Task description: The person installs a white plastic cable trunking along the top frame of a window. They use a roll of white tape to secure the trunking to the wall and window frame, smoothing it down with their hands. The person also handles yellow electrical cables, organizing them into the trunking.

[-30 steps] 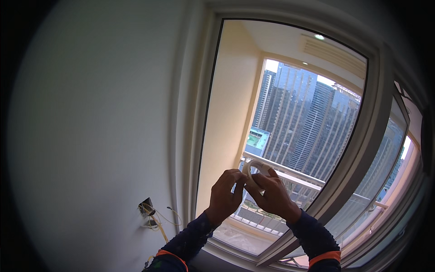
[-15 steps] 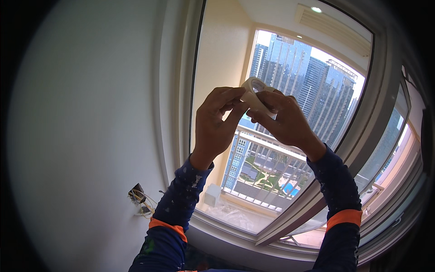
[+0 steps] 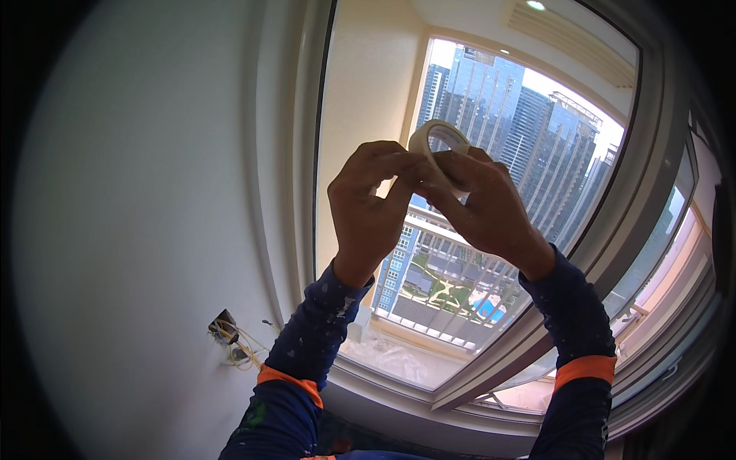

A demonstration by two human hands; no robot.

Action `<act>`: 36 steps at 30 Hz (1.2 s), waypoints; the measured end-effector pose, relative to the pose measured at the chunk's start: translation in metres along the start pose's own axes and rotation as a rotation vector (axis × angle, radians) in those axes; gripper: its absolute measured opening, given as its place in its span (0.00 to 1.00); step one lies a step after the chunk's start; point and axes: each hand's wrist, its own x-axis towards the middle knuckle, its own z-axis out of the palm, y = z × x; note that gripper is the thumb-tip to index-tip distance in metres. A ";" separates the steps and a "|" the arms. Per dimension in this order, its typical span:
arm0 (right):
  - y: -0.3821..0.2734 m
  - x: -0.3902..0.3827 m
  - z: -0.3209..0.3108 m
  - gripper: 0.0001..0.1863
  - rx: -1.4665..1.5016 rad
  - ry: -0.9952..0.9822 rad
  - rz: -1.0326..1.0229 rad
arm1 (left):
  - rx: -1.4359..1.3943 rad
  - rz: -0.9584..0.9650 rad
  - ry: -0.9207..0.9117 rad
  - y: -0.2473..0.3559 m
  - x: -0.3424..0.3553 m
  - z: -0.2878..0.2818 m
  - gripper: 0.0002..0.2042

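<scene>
An off-white roll of tape (image 3: pixel 419 140) is held up in front of the window, its round opening tilted toward me. My right hand (image 3: pixel 494 203) grips the roll from its right side, with the thumb low and the fingers curled over the rim. From the left, my left hand (image 3: pixel 366 207) is closed in a pinch at the roll's near left edge. The fingertips of both hands meet there and hide the tape's end, if it is between them.
A framed glass window (image 3: pixel 452 368) fills the middle, with a railing (image 3: pixel 452 245) and tall buildings beyond. At right stands an opened window sash (image 3: pixel 659 238). An open wall box (image 3: pixel 224 326) with loose wires sits low in the pale wall (image 3: pixel 146 192) at left.
My fingertips have drawn together at the roll's near edge, left thumb and right thumb now touching. The roll has turned slightly, showing more of its opening. The view has shifted a little.
</scene>
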 end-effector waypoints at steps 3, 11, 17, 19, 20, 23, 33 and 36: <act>0.004 -0.005 0.012 0.13 -0.090 0.054 -0.061 | -0.047 -0.007 0.084 -0.007 -0.007 0.006 0.07; -0.013 -0.013 0.020 0.15 -0.370 0.201 -0.272 | -0.663 -0.618 0.407 0.006 0.013 0.039 0.06; 0.008 -0.003 0.001 0.16 0.218 0.186 0.148 | -0.435 -0.496 0.280 -0.013 -0.041 0.020 0.10; 0.012 -0.007 -0.001 0.16 0.239 0.206 0.104 | -0.209 -0.651 0.087 -0.001 -0.103 0.008 0.14; 0.010 -0.008 -0.007 0.16 0.257 0.210 0.111 | -0.278 -0.722 -0.032 0.011 -0.137 0.005 0.19; 0.003 0.001 0.000 0.16 0.337 0.203 0.080 | -0.489 -1.383 -0.429 0.038 -0.298 -0.040 0.13; 0.000 -0.003 -0.025 0.18 0.297 0.129 0.153 | -0.268 -2.222 -0.858 0.144 -0.586 -0.165 0.12; -0.001 -0.005 -0.036 0.18 0.304 0.105 0.139 | -0.003 -2.083 -0.831 0.146 -0.594 -0.168 0.11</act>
